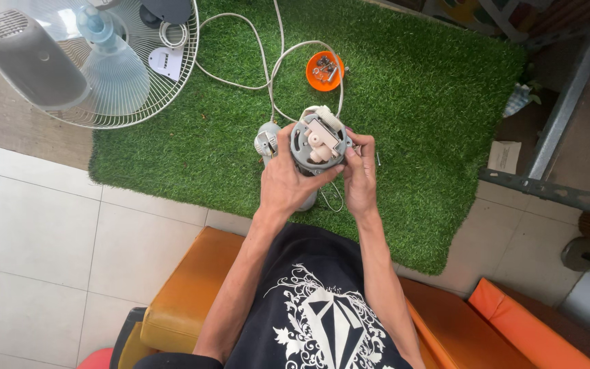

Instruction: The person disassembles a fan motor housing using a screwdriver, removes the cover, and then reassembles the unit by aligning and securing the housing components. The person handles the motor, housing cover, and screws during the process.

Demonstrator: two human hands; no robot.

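Seated on orange cushion (186, 294), black printed shirt (315, 307) at frame bottom, both forearms stretched forward over green turf mat (438, 137).

Left hand (288, 184) wrapped round left side of grey fan motor (317, 145), fingers (283, 140) curled shut on housing, thumb up near rim. Right hand (361, 179) on motor's right side, fingers (363, 145) closed against edge, thumb pressing at front. Motor held between both hands, lifted just above mat, round face tilted up toward camera, long axis running roughly away from body and downward. White plastic part on top face, centred. Both hands equally near, touching motor; wrists bent inward, elbows in.

Second small grey round part (266, 141) just left of motor, partly hidden behind left hand. Thin wire loop hanging below hands. White cord (254, 75) running from motor away across mat in loops.

Further out: orange bowl (324, 70) with small metal bits inside, well apart from hands. Top left: fan grille (155, 89) lying on mat edge and tile floor (35, 239), clear blade hub (107, 61) and grey fan cover (25, 58) on it.
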